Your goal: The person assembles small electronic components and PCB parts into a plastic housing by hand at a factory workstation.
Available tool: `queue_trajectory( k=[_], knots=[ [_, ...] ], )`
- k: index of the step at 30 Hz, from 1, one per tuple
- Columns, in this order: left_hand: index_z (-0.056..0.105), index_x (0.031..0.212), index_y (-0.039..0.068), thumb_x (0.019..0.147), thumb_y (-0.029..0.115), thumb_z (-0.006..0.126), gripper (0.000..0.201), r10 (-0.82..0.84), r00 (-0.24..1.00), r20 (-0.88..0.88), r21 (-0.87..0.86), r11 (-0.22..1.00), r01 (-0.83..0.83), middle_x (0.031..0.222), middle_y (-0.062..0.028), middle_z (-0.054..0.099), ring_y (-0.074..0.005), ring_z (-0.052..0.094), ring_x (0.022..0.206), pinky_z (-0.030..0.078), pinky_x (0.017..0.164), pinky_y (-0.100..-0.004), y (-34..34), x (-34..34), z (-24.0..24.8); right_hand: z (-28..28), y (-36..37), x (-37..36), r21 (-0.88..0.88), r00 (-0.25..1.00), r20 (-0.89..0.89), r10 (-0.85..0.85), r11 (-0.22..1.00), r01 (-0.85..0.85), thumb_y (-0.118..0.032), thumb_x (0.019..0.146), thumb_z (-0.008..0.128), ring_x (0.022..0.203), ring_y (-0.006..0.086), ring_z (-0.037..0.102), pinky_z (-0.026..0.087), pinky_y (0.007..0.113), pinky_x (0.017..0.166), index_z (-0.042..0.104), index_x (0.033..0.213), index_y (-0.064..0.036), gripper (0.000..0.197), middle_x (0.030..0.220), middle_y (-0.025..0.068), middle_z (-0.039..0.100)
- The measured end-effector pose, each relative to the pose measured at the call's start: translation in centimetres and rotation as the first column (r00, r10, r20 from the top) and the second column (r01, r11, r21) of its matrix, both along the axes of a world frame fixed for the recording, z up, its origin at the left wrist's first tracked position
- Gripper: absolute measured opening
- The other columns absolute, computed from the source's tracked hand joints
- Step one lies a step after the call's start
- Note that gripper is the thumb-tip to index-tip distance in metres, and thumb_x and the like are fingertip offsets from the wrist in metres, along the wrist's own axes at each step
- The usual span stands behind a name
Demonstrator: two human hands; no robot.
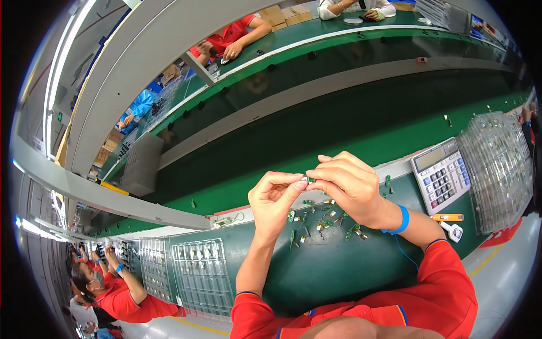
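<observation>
My left hand (272, 199) and my right hand (349, 187) meet over the near edge of the green bench. Between their fingertips they pinch a small green circuit board (310, 180) with a shiny metal part; fingers hide most of it. Right below them, several loose small circuit boards (326, 221) with green, white and gold parts lie scattered on the green work mat (293, 277). A blue wristband (403, 220) with a thin cord is around my right wrist.
At right stand a calculator (441, 174), an orange-handled tool (447, 217) and a stack of clear plastic trays (495, 169). A clear tray (201, 265) with small parts lies at left. Beyond runs a green conveyor belt (361, 121) under a grey frame. Other people work across and at left.
</observation>
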State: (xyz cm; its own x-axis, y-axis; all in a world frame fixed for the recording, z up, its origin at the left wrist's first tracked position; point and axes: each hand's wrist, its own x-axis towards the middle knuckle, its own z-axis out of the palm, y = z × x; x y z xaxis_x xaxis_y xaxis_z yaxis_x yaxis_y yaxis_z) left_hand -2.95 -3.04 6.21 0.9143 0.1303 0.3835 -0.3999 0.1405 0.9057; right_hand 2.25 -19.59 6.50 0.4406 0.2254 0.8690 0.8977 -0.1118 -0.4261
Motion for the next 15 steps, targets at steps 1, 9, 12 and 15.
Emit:
queue_trajectory(
  k=[1,9,12,15],
  knots=[
    [0.062,0.092,-0.004,0.083,-0.007,0.067,0.011,0.000,1.000,-0.001,0.001,1.000,0.000,0.092,-0.0124,0.067,-0.0165,0.066,0.087,0.055,0.080,-0.0277,0.2,0.1,-0.1,0.0,0.0,0.0,0.001,1.000,-0.001,0.000,1.000,0.000,0.002,0.068,0.077,0.070,0.0248,0.063,0.057,0.038,0.077,0.068,0.089,0.0007,0.023,0.080,0.0104,0.067],
    [0.059,0.081,0.001,0.077,-0.011,0.070,0.017,-0.100,0.992,-0.081,-0.011,0.995,0.099,0.084,-0.0114,0.065,-0.0139,0.064,0.078,0.053,0.072,-0.0256,0.8,0.4,0.2,0.0,-0.3,0.3,-0.035,0.997,0.039,0.068,0.997,-0.067,0.001,0.068,0.077,0.070,0.0241,0.063,0.057,0.036,0.074,0.068,0.089,0.0009,0.023,0.081,0.0100,0.068],
    [0.059,0.079,0.002,0.076,-0.011,0.070,0.018,-0.144,0.980,-0.137,-0.010,0.989,0.144,0.083,-0.0109,0.065,-0.0138,0.064,0.077,0.053,0.072,-0.0259,1.3,0.6,0.3,-0.1,-0.4,0.3,-0.064,0.995,0.049,0.081,0.995,-0.078,0.002,0.068,0.077,0.070,0.0241,0.063,0.057,0.036,0.074,0.068,0.089,0.0012,0.023,0.082,0.0100,0.068],
    [0.059,0.078,0.003,0.076,-0.012,0.070,0.018,-0.184,0.971,-0.154,-0.025,0.983,0.182,0.082,-0.0106,0.064,-0.0138,0.063,0.076,0.053,0.072,-0.0260,1.7,0.6,0.3,-0.3,-0.2,0.2,-0.069,0.994,0.050,0.099,0.993,-0.096,0.002,0.068,0.077,0.071,0.0242,0.064,0.057,0.036,0.073,0.068,0.089,0.0013,0.022,0.083,0.0100,0.068]
  ],
)
